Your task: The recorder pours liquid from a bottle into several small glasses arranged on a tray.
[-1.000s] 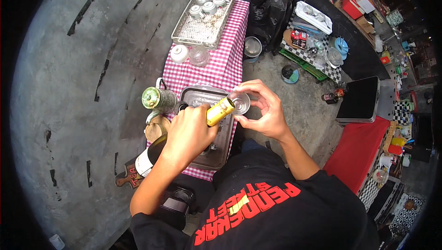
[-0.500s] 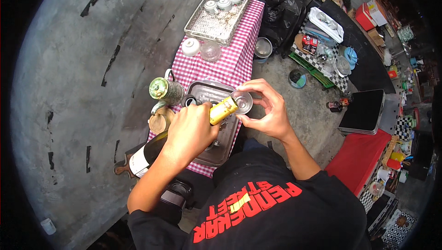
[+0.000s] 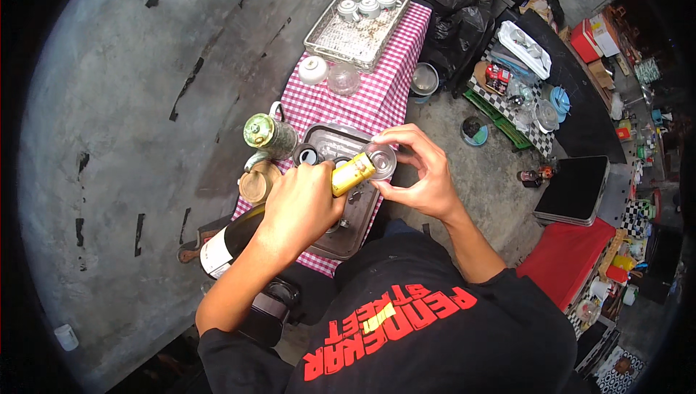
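Note:
My left hand point(image 3: 303, 198) is closed round the neck of a dark green bottle point(image 3: 352, 174) with yellow foil at the top and a white label on its body. The bottle slants away from my left forearm, which hides part of it. Its mouth meets the rim of a small clear glass point(image 3: 385, 164), pinched between the thumb and fingers of my right hand point(image 3: 428, 176). Whether liquid is flowing cannot be made out. Beneath both hands lies a dark metal tray point(image 3: 354, 229), with a small dark cup point(image 3: 307, 155) near its left edge.
On the red-and-white checked tablecloth point(image 3: 380, 97) stand a green enamel pot point(image 3: 267, 135), a wooden-topped round container point(image 3: 259, 182), a white cup point(image 3: 313, 71) and a glass jar point(image 3: 344, 79). A wire tray point(image 3: 355, 35) of cups is at the far end. Rightward is a black case point(image 3: 573, 189).
The head view has shifted slightly, so the table and its things appear a little further right. Both hands keep the bottle and glass together in nearly the same pose.

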A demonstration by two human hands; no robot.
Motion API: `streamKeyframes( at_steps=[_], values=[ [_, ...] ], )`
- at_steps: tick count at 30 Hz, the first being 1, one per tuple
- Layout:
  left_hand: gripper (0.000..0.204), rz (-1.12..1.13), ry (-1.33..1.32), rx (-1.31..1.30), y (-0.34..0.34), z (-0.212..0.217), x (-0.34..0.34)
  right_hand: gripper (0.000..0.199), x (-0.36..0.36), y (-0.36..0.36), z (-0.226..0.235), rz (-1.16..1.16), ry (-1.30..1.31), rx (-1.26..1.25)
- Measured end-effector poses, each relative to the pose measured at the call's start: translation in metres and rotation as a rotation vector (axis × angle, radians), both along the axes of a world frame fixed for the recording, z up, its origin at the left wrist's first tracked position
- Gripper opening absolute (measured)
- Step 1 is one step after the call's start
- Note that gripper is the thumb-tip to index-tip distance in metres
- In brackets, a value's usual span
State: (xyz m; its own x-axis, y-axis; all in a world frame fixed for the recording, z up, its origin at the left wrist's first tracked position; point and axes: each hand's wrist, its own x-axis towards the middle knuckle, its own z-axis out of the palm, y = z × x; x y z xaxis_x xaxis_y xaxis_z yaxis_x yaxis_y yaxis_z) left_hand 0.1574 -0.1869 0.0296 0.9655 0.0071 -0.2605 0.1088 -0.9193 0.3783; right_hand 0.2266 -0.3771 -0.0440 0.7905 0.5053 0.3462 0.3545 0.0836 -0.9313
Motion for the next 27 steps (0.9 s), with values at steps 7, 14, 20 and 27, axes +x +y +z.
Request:
streamKeyframes(
  at_steps=[7,14,20,27],
  values=[
    [0.022,0.028,0.006,0.002,0.005,0.002,-0.007,0.052,-0.001,0.008,0.001,0.037,0.005,0.016],
    [0.022,0.059,-0.005,0.0,0.011,-0.001,-0.016,0.052,-0.002,0.016,0.002,0.076,-0.006,-0.005],
    [0.022,0.09,0.027,-0.01,0.015,0.0,-0.022,0.052,-0.003,0.022,0.001,0.111,-0.002,-0.006],
    [0.022,0.098,0.022,0.012,0.019,0.0,-0.025,0.052,-0.003,0.025,0.001,0.152,0.007,-0.005]
  ],
)
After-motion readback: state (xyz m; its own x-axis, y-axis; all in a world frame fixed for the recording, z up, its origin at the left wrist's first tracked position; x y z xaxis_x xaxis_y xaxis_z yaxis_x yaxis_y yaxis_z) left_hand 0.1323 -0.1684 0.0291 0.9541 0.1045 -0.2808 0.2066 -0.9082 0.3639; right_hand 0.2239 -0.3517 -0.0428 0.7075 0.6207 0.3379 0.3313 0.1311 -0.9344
